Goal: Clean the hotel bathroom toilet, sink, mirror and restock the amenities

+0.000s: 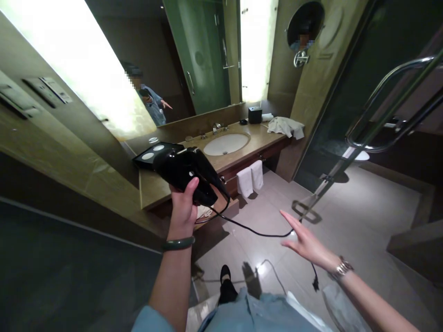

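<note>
A black hair dryer (183, 168) is gripped in my left hand (185, 203), my thumb pressed on its near side and my fingers wrapped beneath, hidden. From the dryer the black power cord (252, 230) loops down and sags across to my right hand (306, 242). That hand is stretched out flat, thumb apart from the fingers, with the cord running against it; whether it rests on the hand or passes behind, I cannot tell. The cord's plug (315, 282) dangles below my right wrist.
A stone counter (152, 191) with an oval sink (226, 144) lies ahead, under a mirror. A crumpled towel (285, 125) and a black box (255, 115) sit at its far end. White towels (245, 182) hang from a rail. A glass door's metal handle (353, 138) juts in at right.
</note>
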A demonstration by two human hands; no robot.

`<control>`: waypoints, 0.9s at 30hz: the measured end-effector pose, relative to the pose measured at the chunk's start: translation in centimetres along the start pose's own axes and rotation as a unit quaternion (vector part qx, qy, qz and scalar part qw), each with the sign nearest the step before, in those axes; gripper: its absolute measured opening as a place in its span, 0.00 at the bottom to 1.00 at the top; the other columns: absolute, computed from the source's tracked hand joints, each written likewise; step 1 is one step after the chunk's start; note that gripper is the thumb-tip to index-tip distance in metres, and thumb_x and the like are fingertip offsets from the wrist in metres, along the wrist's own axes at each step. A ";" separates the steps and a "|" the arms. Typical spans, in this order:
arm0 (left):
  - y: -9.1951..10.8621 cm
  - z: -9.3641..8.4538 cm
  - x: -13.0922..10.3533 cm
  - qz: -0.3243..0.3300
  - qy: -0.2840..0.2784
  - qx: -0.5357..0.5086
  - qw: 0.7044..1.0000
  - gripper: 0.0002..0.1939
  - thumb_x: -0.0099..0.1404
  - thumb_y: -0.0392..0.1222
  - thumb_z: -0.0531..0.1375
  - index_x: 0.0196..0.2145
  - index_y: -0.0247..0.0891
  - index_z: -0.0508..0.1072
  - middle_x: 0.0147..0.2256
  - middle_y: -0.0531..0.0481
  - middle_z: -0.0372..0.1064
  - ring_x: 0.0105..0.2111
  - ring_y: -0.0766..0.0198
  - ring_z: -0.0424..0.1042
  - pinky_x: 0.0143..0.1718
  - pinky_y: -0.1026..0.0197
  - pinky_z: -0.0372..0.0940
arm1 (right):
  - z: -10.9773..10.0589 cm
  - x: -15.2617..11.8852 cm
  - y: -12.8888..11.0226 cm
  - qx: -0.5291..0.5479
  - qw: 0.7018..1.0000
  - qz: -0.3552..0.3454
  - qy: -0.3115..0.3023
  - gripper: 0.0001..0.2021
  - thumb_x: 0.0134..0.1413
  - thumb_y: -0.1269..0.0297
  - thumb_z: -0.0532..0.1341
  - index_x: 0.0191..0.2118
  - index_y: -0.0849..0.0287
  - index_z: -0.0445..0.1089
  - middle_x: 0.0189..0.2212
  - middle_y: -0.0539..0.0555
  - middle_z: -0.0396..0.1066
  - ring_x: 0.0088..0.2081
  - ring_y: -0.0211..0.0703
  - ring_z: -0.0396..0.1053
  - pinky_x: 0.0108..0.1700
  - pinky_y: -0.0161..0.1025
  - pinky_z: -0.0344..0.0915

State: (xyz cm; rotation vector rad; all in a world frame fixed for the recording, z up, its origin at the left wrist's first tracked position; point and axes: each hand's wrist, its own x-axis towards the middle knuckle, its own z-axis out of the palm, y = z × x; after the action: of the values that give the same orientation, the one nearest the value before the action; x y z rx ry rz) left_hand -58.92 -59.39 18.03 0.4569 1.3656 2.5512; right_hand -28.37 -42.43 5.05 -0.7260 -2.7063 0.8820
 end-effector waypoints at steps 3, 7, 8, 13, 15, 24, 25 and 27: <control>0.9 3.1 -0.7 -0.061 -0.039 -0.054 0.996 0.30 0.46 0.44 0.76 0.47 0.40 0.74 0.47 0.51 0.76 0.46 0.62 0.75 0.48 0.61 0.73 | 3.0 4.0 -7.9 0.142 0.978 -0.152 0.030 0.39 0.58 0.51 0.66 0.71 0.57 0.54 0.66 0.65 0.62 0.67 0.56 0.61 0.67 0.56 0.60; 5.1 4.3 3.7 -0.017 -0.088 -0.044 0.995 0.25 0.63 0.57 0.64 0.50 0.37 0.72 0.47 0.49 0.75 0.51 0.58 0.73 0.53 0.52 0.72 | 9.5 3.4 -6.7 0.090 0.983 -0.089 -0.132 0.12 0.65 0.61 0.55 0.35 0.55 0.75 0.34 0.58 0.80 0.40 0.52 0.79 0.45 0.45 0.73; 6.6 3.9 5.3 0.030 -0.086 -0.027 0.995 0.25 0.68 0.58 0.59 0.53 0.37 0.70 0.48 0.49 0.74 0.53 0.58 0.72 0.54 0.50 0.71 | 10.3 2.0 -3.7 0.033 0.990 -0.011 -0.138 0.09 0.60 0.62 0.59 0.29 0.53 0.73 0.31 0.58 0.79 0.40 0.55 0.80 0.44 0.45 0.72; 9.0 0.8 8.6 0.195 -0.013 0.084 0.977 0.31 0.51 0.44 0.75 0.50 0.34 0.71 0.44 0.51 0.76 0.45 0.62 0.75 0.51 0.57 0.72 | 6.3 -0.2 10.1 -0.078 0.981 0.144 -0.107 0.18 0.43 0.71 0.67 0.44 0.59 0.77 0.47 0.76 0.76 0.52 0.77 0.74 0.53 0.66 0.68; 6.0 0.9 7.0 0.103 -0.029 0.101 0.989 0.33 0.44 0.44 0.77 0.46 0.36 0.72 0.41 0.51 0.77 0.39 0.63 0.76 0.43 0.59 0.75 | 3.8 2.6 8.8 -0.040 0.989 0.106 -0.095 0.44 0.32 0.70 0.73 0.62 0.67 0.66 0.63 0.80 0.62 0.65 0.74 0.61 0.67 0.64 0.57; -1.1 5.8 4.2 -0.206 -0.093 -0.121 0.967 0.22 0.60 0.57 0.66 0.43 0.36 0.73 0.34 0.49 0.76 0.31 0.62 0.77 0.35 0.58 0.77 | 9.7 6.7 -11.7 0.473 0.813 -0.088 -0.328 0.32 0.44 0.33 0.69 0.44 0.56 0.77 0.40 0.61 0.80 0.48 0.57 0.78 0.56 0.54 0.70; -0.1 5.5 5.2 -0.200 -0.093 -0.137 0.966 0.22 0.63 0.58 0.62 0.44 0.35 0.74 0.35 0.47 0.76 0.31 0.62 0.77 0.34 0.58 0.77 | 10.1 5.3 -11.2 0.513 0.779 -0.045 -0.358 0.30 0.49 0.30 0.64 0.39 0.56 0.77 0.34 0.59 0.80 0.43 0.55 0.79 0.51 0.51 0.72; 1.9 4.2 7.3 -0.178 -0.091 -0.161 0.966 0.24 0.67 0.59 0.57 0.43 0.33 0.74 0.35 0.45 0.76 0.31 0.62 0.77 0.31 0.60 0.76 | 9.5 2.3 -9.1 0.586 0.735 0.050 -0.337 0.37 0.54 0.24 0.54 0.33 0.59 0.76 0.25 0.57 0.76 0.33 0.50 0.79 0.40 0.44 0.73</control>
State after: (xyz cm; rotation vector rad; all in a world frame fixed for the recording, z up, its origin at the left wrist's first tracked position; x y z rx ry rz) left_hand -64.29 -54.84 23.08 0.3404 0.8561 2.3056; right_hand -37.09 -52.38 3.00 -0.2242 -1.7554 2.8460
